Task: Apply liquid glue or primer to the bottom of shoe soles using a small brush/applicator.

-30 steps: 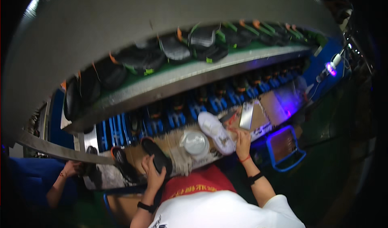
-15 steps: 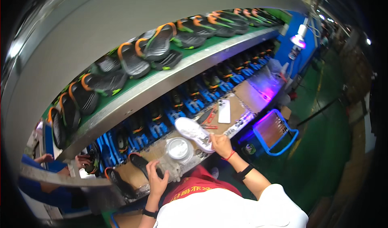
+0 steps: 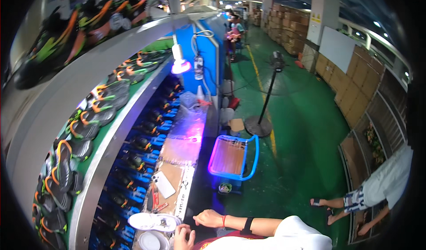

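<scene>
A white shoe [image 3: 153, 221] lies on the cardboard-topped bench at the lower middle. My left hand [image 3: 183, 238] is close by the shoe's right end, fingers parted and slightly bent. Whether it touches the shoe is unclear. To the right of the shoe, apart from it, my right hand [image 3: 209, 218] has its fingers curled together; anything inside them is hidden. A round white tub [image 3: 150, 241] with pale contents sits just below the shoe, cut by the lower edge. Beyond the shoe lie red-handled tools [image 3: 156, 200] and a white phone [image 3: 164, 184].
Black sandals with orange and green straps [image 3: 84, 130] fill the green conveyor on the left; blue racks [image 3: 146, 161] with footwear run beneath. A glowing lamp [image 3: 179, 61] hangs ahead. Right of the bench stand a blue-framed stool [image 3: 230, 156], a pedestal fan [image 3: 269, 88] and a person [image 3: 377, 183].
The view has swung right, toward the aisle. My right hand has come off the white shoe, and my left hand has moved from near the black sandals to the shoe's end.
</scene>
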Demonstrator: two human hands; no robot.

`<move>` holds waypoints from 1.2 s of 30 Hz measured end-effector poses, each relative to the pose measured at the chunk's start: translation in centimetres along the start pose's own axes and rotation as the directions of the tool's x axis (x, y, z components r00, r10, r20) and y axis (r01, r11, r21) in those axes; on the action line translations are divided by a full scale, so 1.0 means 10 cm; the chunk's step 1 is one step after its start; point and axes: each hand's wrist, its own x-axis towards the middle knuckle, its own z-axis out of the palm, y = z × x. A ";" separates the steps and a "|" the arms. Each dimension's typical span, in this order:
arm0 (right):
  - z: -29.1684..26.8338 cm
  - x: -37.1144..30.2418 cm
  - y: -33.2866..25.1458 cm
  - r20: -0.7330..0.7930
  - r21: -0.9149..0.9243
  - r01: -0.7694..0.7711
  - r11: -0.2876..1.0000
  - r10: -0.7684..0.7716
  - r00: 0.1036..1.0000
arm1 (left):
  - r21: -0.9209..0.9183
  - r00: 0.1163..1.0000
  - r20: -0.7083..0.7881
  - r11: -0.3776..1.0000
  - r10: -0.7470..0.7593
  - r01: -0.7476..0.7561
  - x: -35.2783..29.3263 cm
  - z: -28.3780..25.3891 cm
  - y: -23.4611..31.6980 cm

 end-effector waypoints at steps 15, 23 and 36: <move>-0.30 -0.16 0.11 0.045 0.209 0.128 0.969 -0.141 0.989 | -0.580 0.854 0.466 0.649 -0.230 0.492 0.92 0.69 0.08; -0.25 -0.01 0.07 0.124 0.009 0.362 0.932 -0.361 0.924 | -0.444 0.885 0.394 0.792 -0.248 0.420 0.74 0.60 -0.16; -0.14 0.09 0.12 -0.081 0.006 0.192 0.981 -0.191 0.978 | -0.411 0.865 0.492 0.850 -0.096 0.328 0.75 0.53 0.03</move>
